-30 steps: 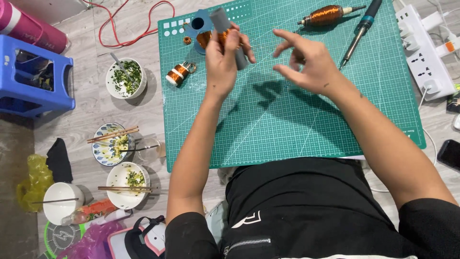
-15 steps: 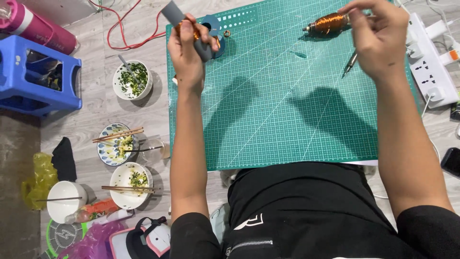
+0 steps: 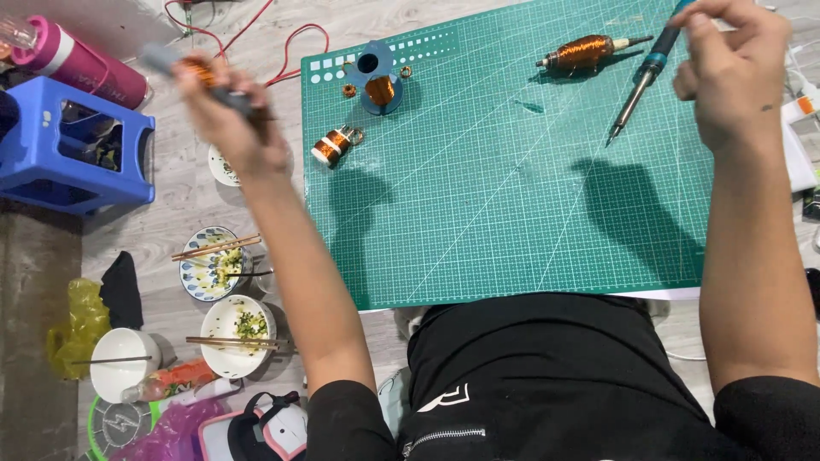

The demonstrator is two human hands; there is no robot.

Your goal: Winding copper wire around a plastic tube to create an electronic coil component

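Observation:
My left hand [image 3: 231, 119] is off the left edge of the green cutting mat [image 3: 512, 188], blurred, gripping a grey tool with a copper coil [image 3: 192, 72] on it. My right hand [image 3: 735, 64] is at the mat's top right, fingers closed on the handle of a blue soldering iron [image 3: 642, 81] whose tip points down-left over the mat. On the mat lie a copper-wound rotor [image 3: 585, 53], a small copper spool [image 3: 331, 145] and a blue holder with a copper coil [image 3: 377, 85].
On the floor at left stand a blue plastic stool [image 3: 77, 154], a pink bottle [image 3: 77, 64], several bowls with chopsticks [image 3: 218, 260], a yellow bag [image 3: 77, 320] and a red wire [image 3: 290, 38]. A white power strip [image 3: 799, 137] lies at the right edge.
My left hand has swung left off the mat with the grey tool. My right hand has lifted the soldering iron's handle at the top right. The view has shifted.

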